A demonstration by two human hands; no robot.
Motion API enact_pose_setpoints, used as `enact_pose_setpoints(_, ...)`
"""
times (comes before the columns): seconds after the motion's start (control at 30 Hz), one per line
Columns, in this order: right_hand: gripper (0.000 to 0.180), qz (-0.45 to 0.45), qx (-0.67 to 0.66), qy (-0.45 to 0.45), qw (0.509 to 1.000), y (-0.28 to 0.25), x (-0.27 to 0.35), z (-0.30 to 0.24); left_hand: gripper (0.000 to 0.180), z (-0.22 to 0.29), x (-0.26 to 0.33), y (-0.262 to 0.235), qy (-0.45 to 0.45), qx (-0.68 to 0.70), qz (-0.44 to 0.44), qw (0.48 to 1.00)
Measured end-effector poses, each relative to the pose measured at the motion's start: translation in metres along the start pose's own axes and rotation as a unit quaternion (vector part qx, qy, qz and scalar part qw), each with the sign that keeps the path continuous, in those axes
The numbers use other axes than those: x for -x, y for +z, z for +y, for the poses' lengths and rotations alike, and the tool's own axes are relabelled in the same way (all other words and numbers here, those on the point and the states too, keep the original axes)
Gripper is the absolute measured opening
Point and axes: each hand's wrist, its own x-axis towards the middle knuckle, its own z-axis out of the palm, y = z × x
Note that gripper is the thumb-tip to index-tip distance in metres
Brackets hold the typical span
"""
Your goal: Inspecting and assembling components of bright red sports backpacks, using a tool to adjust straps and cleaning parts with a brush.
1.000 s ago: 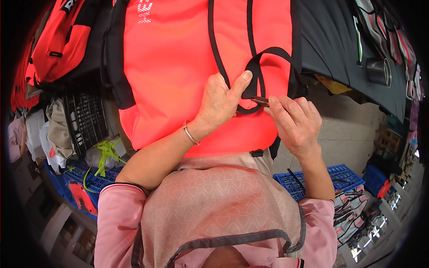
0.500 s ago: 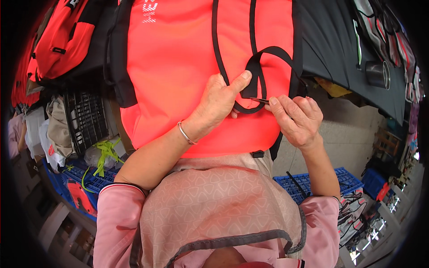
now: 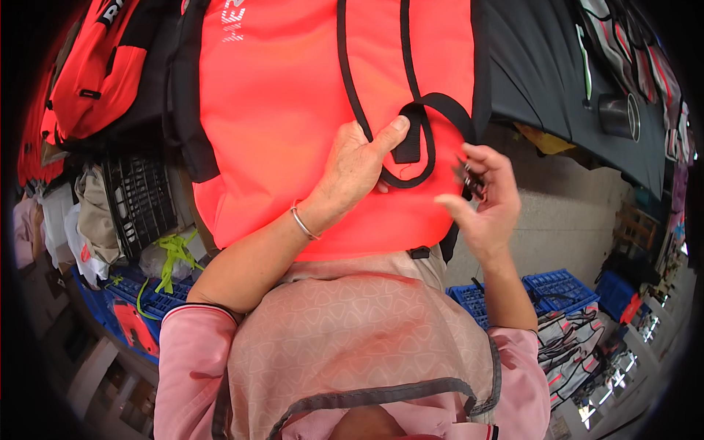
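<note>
A bright coral-red bag (image 3: 271, 132) with black side panels lies in front of me, its near end against my apron. My left hand (image 3: 350, 167) pinches the rounded, black-edged end of its shoulder strap (image 3: 378, 66), thumb on top and fingers underneath. From under that thumb a black webbing strap (image 3: 449, 108) loops to the right; its short end lies flat on the coral fabric. To the right of the strap end, my right hand (image 3: 495, 205) holds small dark thread snips (image 3: 469, 177) in its curled fingers, thumb held apart. Motion smears the snips' blades.
The bag rests on a dark-covered table (image 3: 557, 110), where a metal cup (image 3: 620, 117) stands at right. More coral bags (image 3: 99, 81) are piled at far left. A black crate (image 3: 139, 202) stands at left, blue crates (image 3: 561, 290) low at right.
My right hand has drawn the snips off the strap end, up and to the right, and its thumb has spread. The left hand keeps its pinch. The bag appears shifted slightly left.
</note>
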Motion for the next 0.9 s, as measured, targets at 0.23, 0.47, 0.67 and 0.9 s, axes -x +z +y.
enact_pose_setpoints(0.23, 0.046, -0.156, 0.192, -0.188, 0.95, 0.002, 0.006, 0.01, 0.033, -0.009, -0.006, -0.009, -0.013, -0.012, -0.036, 0.999)
enact_pose_setpoints(0.47, 0.065, -0.118, 0.133, -0.098, 0.979, -0.001, 0.012, 0.001, 0.031, -0.013, -0.007, -0.006, 0.08, -0.006, -0.026, 0.996)
enact_pose_setpoints(0.67, 0.054, -0.172, 0.227, -0.146, 0.948, -0.008, 0.007, 0.0, 0.032, -0.012, -0.007, -0.008, 0.028, 0.003, -0.032, 0.999)
enact_pose_setpoints(0.9, 0.032, -0.032, 0.301, -0.193, 0.933, -0.008, -0.004, -0.015, 0.037, -0.004, -0.002, -0.004, 0.038, 0.008, -0.018, 0.999)
